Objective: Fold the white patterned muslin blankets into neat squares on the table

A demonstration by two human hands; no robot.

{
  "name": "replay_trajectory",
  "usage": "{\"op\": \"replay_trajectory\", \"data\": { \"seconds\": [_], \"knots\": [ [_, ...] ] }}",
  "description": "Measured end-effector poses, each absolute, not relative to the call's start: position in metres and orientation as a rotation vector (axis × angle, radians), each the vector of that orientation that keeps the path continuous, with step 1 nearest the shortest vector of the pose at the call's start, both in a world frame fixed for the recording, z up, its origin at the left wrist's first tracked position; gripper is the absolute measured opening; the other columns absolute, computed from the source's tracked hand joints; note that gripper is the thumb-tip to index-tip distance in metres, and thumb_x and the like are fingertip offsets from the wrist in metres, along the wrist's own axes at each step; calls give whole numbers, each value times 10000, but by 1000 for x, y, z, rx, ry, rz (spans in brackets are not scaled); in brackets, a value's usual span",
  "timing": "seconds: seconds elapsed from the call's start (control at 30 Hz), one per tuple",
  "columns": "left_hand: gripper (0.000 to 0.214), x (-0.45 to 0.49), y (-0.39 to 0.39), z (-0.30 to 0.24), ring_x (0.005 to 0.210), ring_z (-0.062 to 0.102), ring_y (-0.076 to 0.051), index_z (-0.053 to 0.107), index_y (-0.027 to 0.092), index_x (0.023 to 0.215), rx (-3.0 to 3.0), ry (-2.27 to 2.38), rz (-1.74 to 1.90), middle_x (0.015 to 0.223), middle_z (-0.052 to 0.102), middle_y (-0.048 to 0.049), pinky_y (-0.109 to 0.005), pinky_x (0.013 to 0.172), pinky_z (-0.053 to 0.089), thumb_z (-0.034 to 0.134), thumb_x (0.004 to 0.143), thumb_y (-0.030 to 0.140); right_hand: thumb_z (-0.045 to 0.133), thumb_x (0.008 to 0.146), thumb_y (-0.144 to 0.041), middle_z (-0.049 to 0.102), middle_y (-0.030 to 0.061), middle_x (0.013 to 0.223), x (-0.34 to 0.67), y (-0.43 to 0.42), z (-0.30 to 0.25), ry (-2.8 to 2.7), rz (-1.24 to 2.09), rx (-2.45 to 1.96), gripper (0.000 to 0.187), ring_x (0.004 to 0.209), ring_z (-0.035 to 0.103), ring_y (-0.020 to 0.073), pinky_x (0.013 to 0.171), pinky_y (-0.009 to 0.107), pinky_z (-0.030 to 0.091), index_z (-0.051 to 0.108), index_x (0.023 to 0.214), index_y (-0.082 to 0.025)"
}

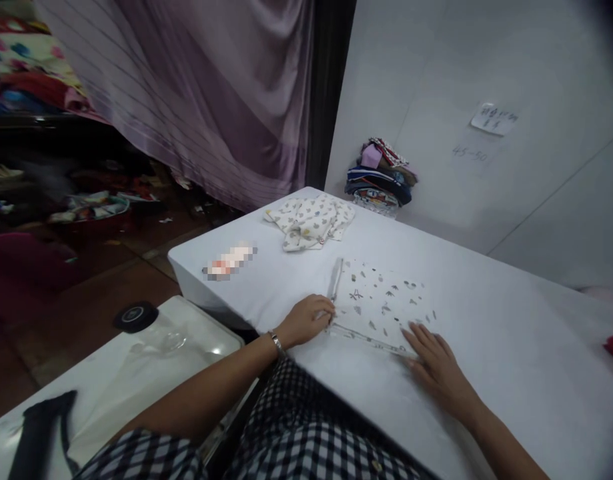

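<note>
A folded white cloth with small printed shapes lies flat on the white-covered table in front of me. My left hand is closed on its near left corner, fingers curled over the edge. My right hand rests at the near right corner, its fingers stretched out and lying on the fabric. Farther back on the table is another white printed cloth, loosely bunched, its kind unclear.
A blurred-out item sits near the table's left edge. Folded clothes are stacked against the wall. On my left, a lower white surface carries a black round object and a dark strip. A purple curtain hangs behind.
</note>
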State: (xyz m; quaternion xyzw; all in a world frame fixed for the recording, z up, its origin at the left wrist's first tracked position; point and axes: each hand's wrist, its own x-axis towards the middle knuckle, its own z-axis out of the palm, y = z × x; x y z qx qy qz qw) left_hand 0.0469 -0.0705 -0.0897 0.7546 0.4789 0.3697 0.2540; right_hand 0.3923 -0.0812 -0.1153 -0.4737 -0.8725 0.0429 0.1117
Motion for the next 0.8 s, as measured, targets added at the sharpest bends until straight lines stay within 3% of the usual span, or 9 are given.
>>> {"op": "replay_trajectory", "data": {
  "seconds": [0.13,0.27,0.37,0.43,0.53,0.63,0.8],
  "knots": [
    [222,77,-58,-72,1004,542,-182,643,223,963,2118,1321,1096,1044,633,-50,-330,935,389,473,821,247,323,905,-438,238,44,1452,374,-60,-102,-2461,198,-1435,519,1345,166,231,1076,523,148,270,1395,-273],
    [385,103,-53,-80,1279,315,-256,540,202,1158,2257,1373,868,1330,453,-88,-447,1071,196,517,800,342,306,889,-506,220,86,1455,364,-34,-112,-2392,225,-1617,573,1349,137,251,1067,544,136,332,1370,-194],
    [495,104,-54,-99,1348,167,-266,440,200,1266,2196,1440,701,1426,318,-93,-500,1079,127,489,810,384,318,862,-565,232,99,1448,370,-26,-131,-2367,256,-1762,627,1344,151,267,1058,554,144,361,1354,-181],
    [487,100,-54,-106,1354,148,-257,433,215,1275,2166,1401,696,1433,310,-78,-499,1080,123,464,825,400,315,856,-580,231,92,1450,376,-25,-137,-2362,290,-1782,634,1343,154,266,1059,549,148,366,1353,-188],
    [373,91,-45,-102,1283,316,-229,547,215,1156,2075,1372,852,1331,457,-65,-414,1058,237,463,831,378,311,855,-577,264,96,1440,376,-23,-130,-2310,334,-1783,621,1338,178,265,1054,537,183,397,1336,-194],
    [263,82,-22,-90,1062,517,-177,617,200,1000,1872,1579,1025,1118,605,-50,-301,946,366,480,821,335,283,871,-552,275,94,1438,368,-14,-112,-2227,329,-1770,599,1341,181,245,1058,504,204,392,1340,-196],
    [224,76,23,-85,799,590,-171,617,200,797,1603,1865,854,854,662,-29,-268,707,423,513,780,398,262,880,-525,253,115,1446,354,12,-105,-2194,221,-1846,607,1347,156,257,1049,512,202,357,1358,-163]
  ]
}}
